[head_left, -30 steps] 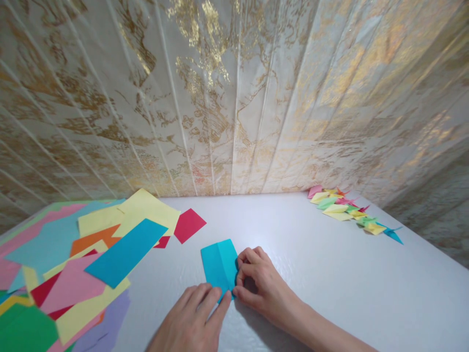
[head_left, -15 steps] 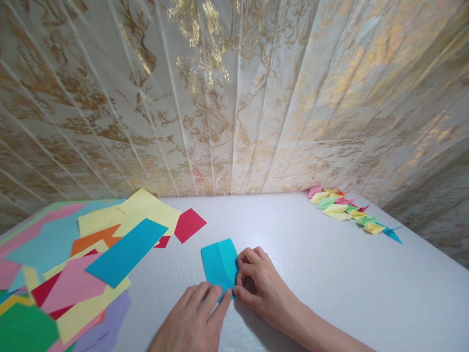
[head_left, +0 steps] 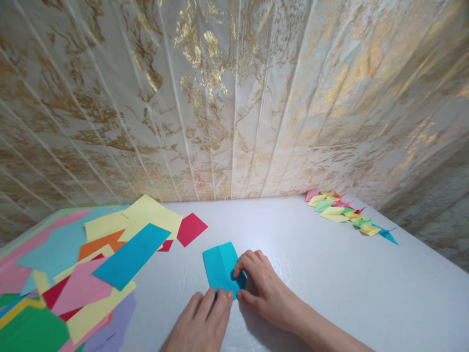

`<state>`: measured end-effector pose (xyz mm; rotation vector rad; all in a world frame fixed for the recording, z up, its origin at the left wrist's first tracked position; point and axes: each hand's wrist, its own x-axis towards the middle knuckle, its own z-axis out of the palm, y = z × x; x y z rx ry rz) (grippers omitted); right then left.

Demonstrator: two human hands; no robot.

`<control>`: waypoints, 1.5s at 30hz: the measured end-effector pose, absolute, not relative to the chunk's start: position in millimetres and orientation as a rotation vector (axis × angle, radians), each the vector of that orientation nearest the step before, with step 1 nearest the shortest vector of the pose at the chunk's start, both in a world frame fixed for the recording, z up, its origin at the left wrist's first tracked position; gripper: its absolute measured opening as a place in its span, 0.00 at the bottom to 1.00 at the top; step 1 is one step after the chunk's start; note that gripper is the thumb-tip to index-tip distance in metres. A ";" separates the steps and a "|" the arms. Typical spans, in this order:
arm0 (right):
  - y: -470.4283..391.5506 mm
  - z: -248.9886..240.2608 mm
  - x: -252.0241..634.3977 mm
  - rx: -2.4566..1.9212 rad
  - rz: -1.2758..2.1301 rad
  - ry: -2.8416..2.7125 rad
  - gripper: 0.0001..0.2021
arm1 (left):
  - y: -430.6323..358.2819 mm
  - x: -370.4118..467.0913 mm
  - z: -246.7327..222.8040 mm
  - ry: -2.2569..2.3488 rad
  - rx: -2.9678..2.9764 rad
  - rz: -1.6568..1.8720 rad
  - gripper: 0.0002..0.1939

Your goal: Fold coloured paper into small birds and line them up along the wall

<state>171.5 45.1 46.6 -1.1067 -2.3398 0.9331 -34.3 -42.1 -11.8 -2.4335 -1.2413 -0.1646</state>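
Observation:
A blue paper (head_left: 220,264) with a crease down its middle lies on the white table in front of me. The fingertips of my left hand (head_left: 205,315) rest on its near edge, pressing it flat, the fingers spread a little. At the paper's right side is my right hand (head_left: 266,288), its index finger curled onto the surface and its thumb at the near right corner. That corner is partly hidden by the fingers and their shadow.
Loose coloured sheets (head_left: 80,288) are heaped on the left, with a blue strip (head_left: 132,256) on top. A red piece (head_left: 191,229) lies beside them. Several small folded paper figures (head_left: 340,211) line the back right. A patterned curtain (head_left: 234,98) hangs behind the table (head_left: 330,274).
My right index finger has moved left, onto the blue paper. My left fingers have drawn closer together at the near edge. The whole view has shifted slightly.

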 end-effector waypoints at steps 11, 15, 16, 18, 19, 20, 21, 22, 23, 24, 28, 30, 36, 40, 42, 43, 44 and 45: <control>54.7 39.9 184.7 -0.932 1.062 -2.334 0.24 | -16.4 -25.1 17.3 -1.291 -2.471 -0.651 0.06; 54.7 39.9 186.6 -0.915 1.012 -2.406 0.18 | -8.4 -19.7 23.0 -1.200 -2.433 -0.633 0.11; 54.8 39.9 186.8 -0.908 0.994 -2.422 0.18 | -6.9 -19.0 21.9 -1.166 -2.425 -0.629 0.13; 55.4 39.6 187.2 -0.869 0.959 -2.449 0.18 | -5.0 -18.5 20.4 -1.117 -2.417 -0.630 0.14; 56.1 39.3 187.3 -0.843 0.944 -2.461 0.18 | -4.7 -18.8 20.8 -1.106 -2.419 -0.638 0.15; 57.1 38.8 187.3 -0.815 0.929 -2.472 0.18 | -4.6 -19.4 21.9 -1.105 -2.429 -0.644 0.15; 58.3 38.2 187.0 -0.788 0.912 -2.480 0.18 | -4.6 -20.3 23.9 -1.117 -2.451 -0.648 0.15; 59.8 37.7 186.2 -0.768 0.890 -2.480 0.15 | -4.8 -21.5 26.3 -1.140 -2.478 -0.664 0.16; 61.4 37.4 185.1 -0.754 0.866 -2.472 0.12 | -4.9 -22.6 28.8 -1.172 -2.511 -0.687 0.15; 63.0 37.3 183.5 -0.746 0.840 -2.458 0.07 | -5.0 -23.6 31.0 -1.211 -2.541 -0.719 0.14; 68.0 40.6 176.9 -0.706 0.748 -2.444 0.03 | -5.0 -24.1 32.8 -1.307 -2.545 -0.752 0.05; 69.1 43.9 177.3 -0.680 0.748 -2.485 0.07 | -5.1 -22.3 29.2 -1.283 -2.505 -0.709 0.07; 68.5 48.6 190.9 -0.618 0.801 -2.557 0.14 | -6.7 -17.3 19.6 -1.120 -2.382 -0.596 0.11; 66.7 38.3 185.8 -0.605 0.592 -2.600 0.10 | -7.2 -16.5 24.1 -1.148 -2.368 -0.575 0.13; 66.2 35.6 179.1 -0.645 0.499 -2.592 0.05 | -6.8 -17.6 28.5 -1.186 -2.403 -0.636 0.13; 66.1 36.7 176.2 -0.651 0.477 -2.586 0.03 | -6.4 -18.7 30.8 -1.212 -2.426 -0.670 0.13; 66.4 39.8 174.1 -0.645 0.472 -2.579 0.03 | -5.9 -20.0 33.3 -1.247 -2.449 -0.702 0.13; 66.9 44.9 173.0 -0.634 0.484 -2.573 0.03 | -5.3 -21.6 36.0 -1.297 -2.473 -0.732 0.13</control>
